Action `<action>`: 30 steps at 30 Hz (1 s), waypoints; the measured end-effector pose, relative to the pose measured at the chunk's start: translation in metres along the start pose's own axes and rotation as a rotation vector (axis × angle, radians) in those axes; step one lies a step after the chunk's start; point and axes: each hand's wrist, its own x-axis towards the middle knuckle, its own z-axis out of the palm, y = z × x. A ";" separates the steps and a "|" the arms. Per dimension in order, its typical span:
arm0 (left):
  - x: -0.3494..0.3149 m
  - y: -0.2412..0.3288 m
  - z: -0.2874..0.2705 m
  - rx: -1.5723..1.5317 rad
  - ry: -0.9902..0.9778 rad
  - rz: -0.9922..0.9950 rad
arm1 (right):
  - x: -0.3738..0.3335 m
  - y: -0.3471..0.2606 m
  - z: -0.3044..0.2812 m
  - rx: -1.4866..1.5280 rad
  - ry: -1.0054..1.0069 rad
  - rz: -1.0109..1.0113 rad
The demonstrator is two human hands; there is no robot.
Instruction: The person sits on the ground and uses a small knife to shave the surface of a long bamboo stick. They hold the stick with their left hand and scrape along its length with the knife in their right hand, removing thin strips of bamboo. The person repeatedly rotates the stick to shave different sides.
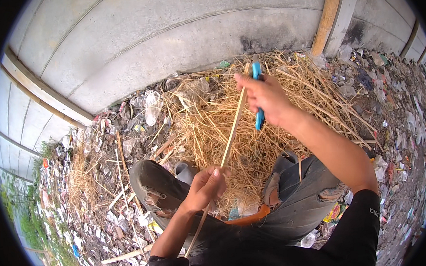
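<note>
A person in torn grey trousers (294, 220) and a black short-sleeved top (350, 231) sits, knees bent, at the near edge of a broad heap of straw-coloured shavings (203, 124), working a long, narrow, pale wooden strip (232, 136) that slants across the lap. The left hand (207, 188) is closed around the strip below its middle, thumb laid along it, above the heap's near edge; the strip's lower end runs down past the left forearm. The right hand (269, 98), raised over the heap's far half, is closed on a slim blue-handled tool (259, 122) with a grey tip, held nearly upright just beside the strip's upper end. Whether the tool's tip touches the wood cannot be told. Long thin sticks (121, 181) lie beyond the heap's left edge, and a crumpled clear plastic bag (153, 108) lies near its far left corner. Scraps of litter cover the dark ground (373, 112) on both sides. Along the ground's far edge rises a grey concrete-panel wall (208, 39), with a tan round pole (328, 18) standing by the heap's far right corner.
</note>
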 end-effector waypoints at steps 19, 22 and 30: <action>-0.057 -0.001 0.020 0.080 0.291 0.101 | -0.017 -0.002 0.004 -0.358 -0.131 -0.289; -0.050 0.016 0.027 0.111 0.365 0.142 | -0.033 0.008 0.029 -0.482 -0.206 -0.405; -0.021 0.091 0.021 0.112 0.537 0.371 | -0.071 0.035 0.052 -0.327 -0.512 -0.423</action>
